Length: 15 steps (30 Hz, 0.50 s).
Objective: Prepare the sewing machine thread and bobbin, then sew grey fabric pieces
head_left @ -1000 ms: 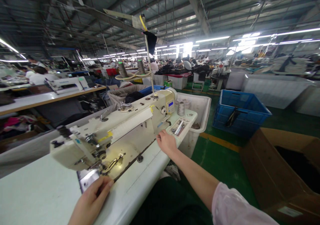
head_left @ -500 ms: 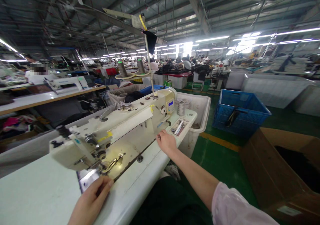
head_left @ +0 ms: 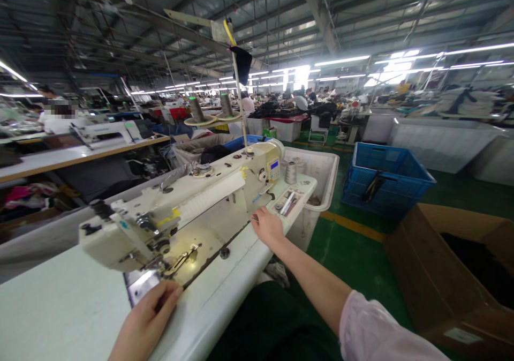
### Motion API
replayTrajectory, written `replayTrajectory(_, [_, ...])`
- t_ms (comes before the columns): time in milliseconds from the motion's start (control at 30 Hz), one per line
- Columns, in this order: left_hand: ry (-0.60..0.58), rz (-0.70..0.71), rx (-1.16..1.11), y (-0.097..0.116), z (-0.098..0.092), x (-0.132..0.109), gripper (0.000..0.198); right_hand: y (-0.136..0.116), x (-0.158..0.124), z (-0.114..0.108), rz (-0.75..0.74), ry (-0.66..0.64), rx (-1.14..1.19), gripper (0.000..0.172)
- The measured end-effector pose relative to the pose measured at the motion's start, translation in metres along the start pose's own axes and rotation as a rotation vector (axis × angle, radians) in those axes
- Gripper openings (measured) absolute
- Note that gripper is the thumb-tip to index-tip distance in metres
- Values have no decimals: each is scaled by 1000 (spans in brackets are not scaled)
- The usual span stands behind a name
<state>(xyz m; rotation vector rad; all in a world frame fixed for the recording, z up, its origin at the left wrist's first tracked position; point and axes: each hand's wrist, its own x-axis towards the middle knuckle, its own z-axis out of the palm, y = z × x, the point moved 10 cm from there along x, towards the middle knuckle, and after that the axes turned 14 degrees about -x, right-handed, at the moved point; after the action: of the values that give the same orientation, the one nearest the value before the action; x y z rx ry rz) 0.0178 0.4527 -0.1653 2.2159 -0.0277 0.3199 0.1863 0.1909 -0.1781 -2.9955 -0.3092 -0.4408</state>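
A cream sewing machine (head_left: 217, 200) stands on a pale table (head_left: 64, 296). Beside its needle end and the shiny needle plate (head_left: 144, 285), my left hand (head_left: 150, 313) rests with fingers curled and the thumb close to them; whatever may be in them is hidden. Farther along the bed's front edge lies my right hand (head_left: 268, 228), its fingers closed on a small, thin dark thing too little to name. Between the two hands a small dark round piece (head_left: 224, 253) sits on the table. A small tray (head_left: 287, 204) with tools is just beyond my right hand.
A cone of grey thread (head_left: 290, 173) stands at the table's far end, with a white bin (head_left: 331, 181) behind it. To the right are a blue crate (head_left: 385, 184) and a cardboard box (head_left: 433, 275). A person (head_left: 60, 117) is at the far left.
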Motion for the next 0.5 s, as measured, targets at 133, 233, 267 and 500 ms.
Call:
replayTrajectory(133, [-4, 3, 12, -2, 0, -1, 46, 1, 1, 1, 6, 1, 7, 30])
replayTrajectory(233, [-2, 2, 16, -3, 0, -1, 45, 1, 1, 2, 8, 4, 8, 30])
replayTrajectory(267, [0, 7, 16, -3, 0, -1, 45, 1, 1, 2, 6, 1, 8, 30])
replayTrajectory(500, [8, 0, 15, -4, -1, -1, 42, 1, 0, 1, 10, -12, -3, 30])
